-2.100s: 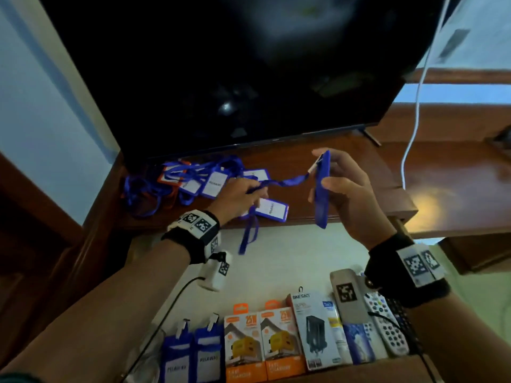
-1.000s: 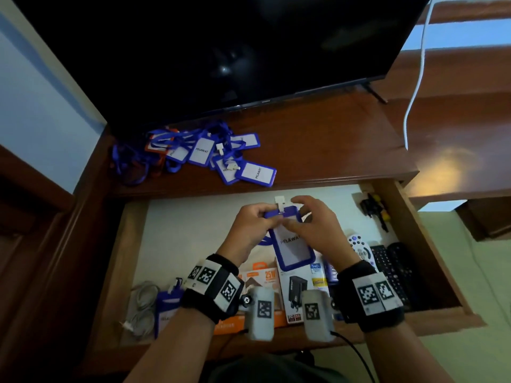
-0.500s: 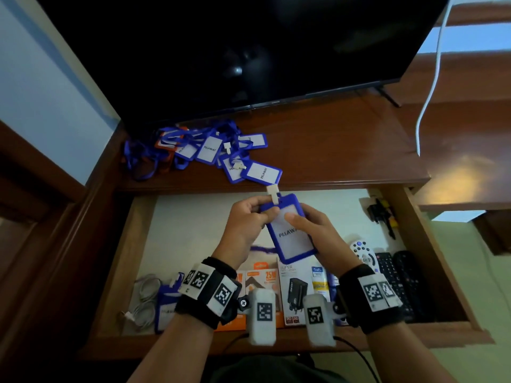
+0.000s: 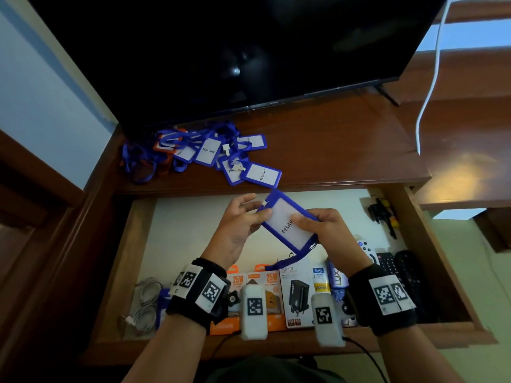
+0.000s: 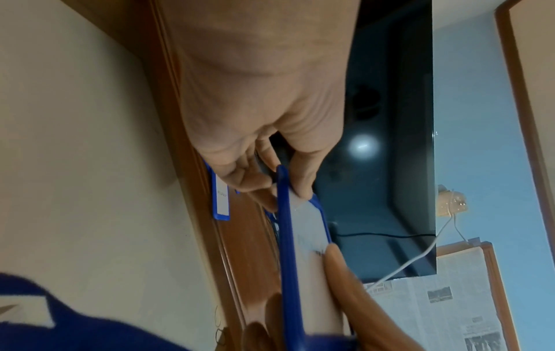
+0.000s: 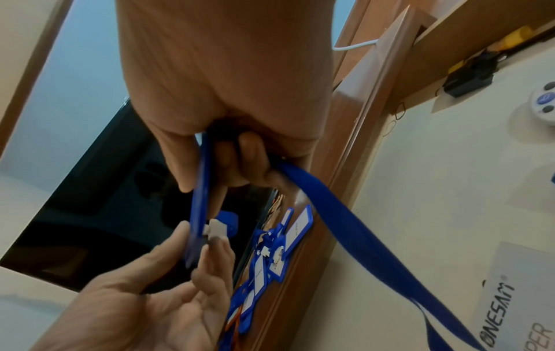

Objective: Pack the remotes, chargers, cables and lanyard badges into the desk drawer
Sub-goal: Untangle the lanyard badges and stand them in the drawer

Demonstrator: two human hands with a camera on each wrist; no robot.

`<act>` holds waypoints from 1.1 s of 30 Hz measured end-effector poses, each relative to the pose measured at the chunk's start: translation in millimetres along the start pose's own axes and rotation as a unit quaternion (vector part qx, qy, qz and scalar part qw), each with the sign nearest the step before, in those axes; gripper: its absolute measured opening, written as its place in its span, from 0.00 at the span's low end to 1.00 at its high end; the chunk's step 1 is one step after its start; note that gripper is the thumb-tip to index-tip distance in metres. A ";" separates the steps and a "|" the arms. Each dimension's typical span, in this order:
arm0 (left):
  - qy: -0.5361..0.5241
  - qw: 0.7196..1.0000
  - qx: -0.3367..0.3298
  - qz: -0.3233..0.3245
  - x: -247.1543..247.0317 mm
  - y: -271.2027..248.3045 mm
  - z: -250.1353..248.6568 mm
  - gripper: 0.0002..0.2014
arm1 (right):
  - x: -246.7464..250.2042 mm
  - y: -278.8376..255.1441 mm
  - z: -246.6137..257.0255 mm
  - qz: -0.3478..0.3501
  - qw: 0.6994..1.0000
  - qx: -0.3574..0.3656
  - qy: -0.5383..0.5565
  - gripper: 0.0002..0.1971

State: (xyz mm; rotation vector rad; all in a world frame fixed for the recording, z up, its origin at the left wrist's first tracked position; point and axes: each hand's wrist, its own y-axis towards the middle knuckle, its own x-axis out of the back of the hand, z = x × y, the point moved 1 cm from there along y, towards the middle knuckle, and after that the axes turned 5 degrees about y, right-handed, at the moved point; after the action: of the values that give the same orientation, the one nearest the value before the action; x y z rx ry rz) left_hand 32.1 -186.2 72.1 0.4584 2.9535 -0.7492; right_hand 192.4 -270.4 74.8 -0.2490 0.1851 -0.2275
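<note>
A blue lanyard badge (image 4: pixel 284 219) marked PELAWAT hangs tilted above the open desk drawer (image 4: pixel 414 244), held between both hands. My left hand (image 4: pixel 258 214) pinches its upper left edge by the white clip (image 6: pixel 217 229), the other fingers spread. My right hand (image 4: pixel 304 219) grips the lower right part, thumb on the card's face. The blue strap (image 6: pixel 360 237) runs out of the right fist and droops toward the charger boxes (image 4: pixel 265 288). In the left wrist view the badge (image 5: pixel 303 228) shows edge-on between thumb and fingers. Several more badges (image 4: pixel 210 153) lie heaped on the desk top.
Along the drawer's front lie white cables (image 4: pixel 143 302), a black charger box (image 4: pixel 297 291) and remotes (image 4: pixel 401 272); a black plug (image 4: pixel 381 214) sits at its back right. A TV (image 4: pixel 249 51) stands behind the badge pile. A white cord (image 4: pixel 431 78) hangs at the right.
The badge has tipped from nearly upright to slanting toward the right. My left fingers have spread and shifted to its top corner. Both hands stay over the drawer.
</note>
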 end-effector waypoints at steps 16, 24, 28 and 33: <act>0.371 0.926 -0.068 0.001 52.6 -15.0 -25.6 0.13 | -33.8 10.8 -5.2 0.056 0.995 -0.030 -0.082 0.10; 0.379 0.922 -0.042 0.067 79.2 -33.3 -32.4 0.07 | -56.8 14.4 -0.3 0.105 0.990 -0.028 -0.084 0.07; 0.338 0.941 -0.038 0.006 88.1 -35.7 -33.4 0.09 | -70.0 15.1 -2.9 0.114 0.990 -0.022 -0.075 0.10; 0.225 0.967 -0.052 -0.110 103.8 -36.3 -35.3 0.08 | -79.9 13.3 -2.8 0.106 0.992 0.020 -0.072 0.16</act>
State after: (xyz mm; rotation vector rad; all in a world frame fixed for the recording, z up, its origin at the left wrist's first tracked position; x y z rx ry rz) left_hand -77.3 -171.9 106.2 0.3331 3.4937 -0.5641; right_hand 117.9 -238.9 80.8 -0.2042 0.0633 -0.0024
